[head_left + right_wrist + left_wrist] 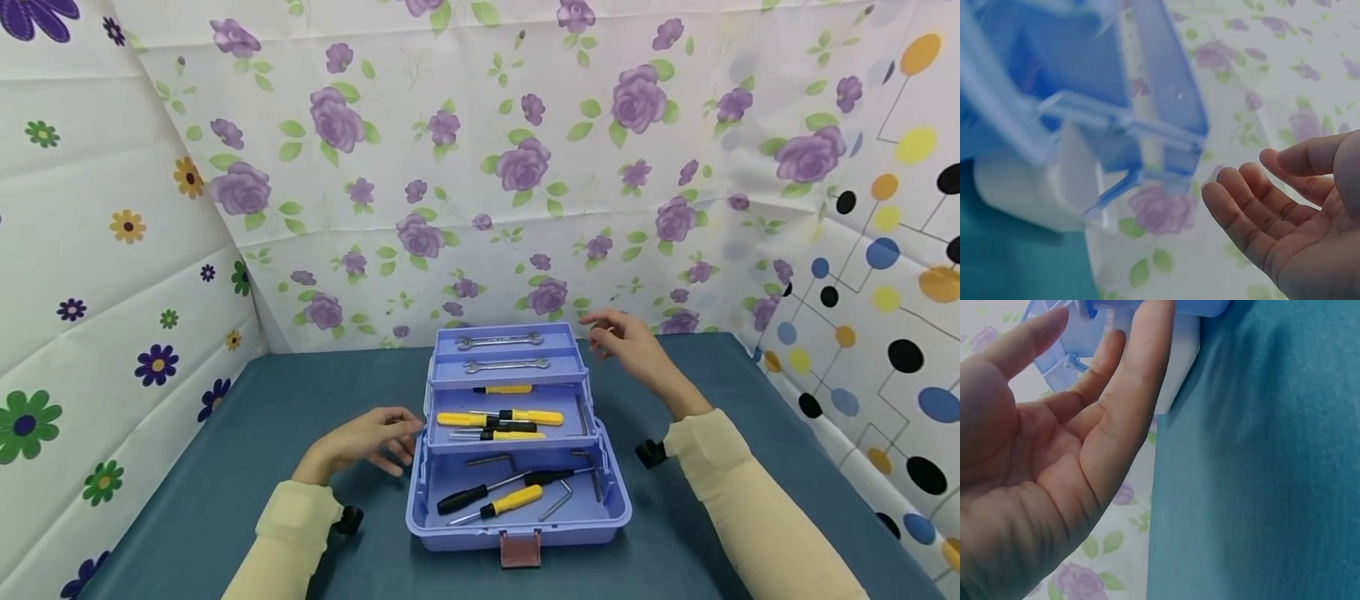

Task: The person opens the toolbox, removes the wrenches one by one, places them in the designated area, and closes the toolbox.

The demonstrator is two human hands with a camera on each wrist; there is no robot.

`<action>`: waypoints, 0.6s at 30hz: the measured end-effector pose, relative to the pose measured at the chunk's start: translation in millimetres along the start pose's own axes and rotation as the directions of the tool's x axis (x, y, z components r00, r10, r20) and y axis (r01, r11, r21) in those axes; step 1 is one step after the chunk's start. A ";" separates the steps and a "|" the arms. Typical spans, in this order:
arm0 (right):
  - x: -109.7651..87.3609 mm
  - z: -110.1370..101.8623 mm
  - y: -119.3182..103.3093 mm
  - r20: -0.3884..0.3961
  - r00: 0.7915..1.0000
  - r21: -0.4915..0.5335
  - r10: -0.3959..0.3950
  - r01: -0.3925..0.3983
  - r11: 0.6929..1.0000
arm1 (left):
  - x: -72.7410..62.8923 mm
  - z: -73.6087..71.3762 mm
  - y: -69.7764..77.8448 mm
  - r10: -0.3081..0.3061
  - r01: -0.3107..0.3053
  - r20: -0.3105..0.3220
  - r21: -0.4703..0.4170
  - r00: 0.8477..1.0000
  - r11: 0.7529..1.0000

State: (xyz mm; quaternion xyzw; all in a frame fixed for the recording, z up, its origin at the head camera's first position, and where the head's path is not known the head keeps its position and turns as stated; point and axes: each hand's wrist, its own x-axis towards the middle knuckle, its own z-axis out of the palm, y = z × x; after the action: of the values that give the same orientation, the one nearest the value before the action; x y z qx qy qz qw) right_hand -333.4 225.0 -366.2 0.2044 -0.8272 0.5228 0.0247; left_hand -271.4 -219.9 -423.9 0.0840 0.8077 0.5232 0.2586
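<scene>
A lavender-blue toolbox (pixel 450 540) stands with its stepped trays raised. Two open-end wrenches (pixel 507 365) lie in the top tray, each in its own compartment. The middle tray holds several yellow-handled screwdrivers (pixel 536 417). In the bottom lie black-handled screwdrivers (pixel 461 499), a yellow-and-black screwdriver (pixel 517 500) and several hex keys (pixel 558 500). My left hand (pixel 375 437) hovers by the box's left side, fingers loosely bent and holding nothing. Off the top tray's right end, my right hand (pixel 633 348) is raised with relaxed fingers; the right wrist view shows its palm without anything in it.
A dark teal cloth (pixel 337 550) covers the table under the toolbox. Behind it hangs a white sheet with purple roses (pixel 525 165), and patterned sheets close off both sides. A reddish-brown latch (pixel 521 550) hangs down at the toolbox's front.
</scene>
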 end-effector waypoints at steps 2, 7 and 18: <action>2.2 1.5 -7.7 0.003 1.000 -0.025 -0.022 0.022 0.999 | 0.3 0.8 -0.2 -0.003 0.003 0.006 0.002 1.000 1.000; 10.0 6.4 -24.2 0.021 0.999 -0.053 -0.041 0.042 0.998 | 1.0 1.8 -0.3 -0.002 0.002 0.012 0.008 1.000 1.000; 24.6 8.8 -34.2 0.065 0.995 -0.092 -0.073 0.078 0.993 | 1.0 4.9 -3.7 0.017 -0.017 0.023 -0.015 1.000 1.000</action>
State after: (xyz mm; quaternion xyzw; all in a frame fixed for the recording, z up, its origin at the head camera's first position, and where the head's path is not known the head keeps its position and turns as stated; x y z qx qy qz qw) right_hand -341.9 196.9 -334.7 0.2501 -0.8430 0.4754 0.0287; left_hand -269.3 -217.2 -429.1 0.0950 0.7999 0.5303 0.2644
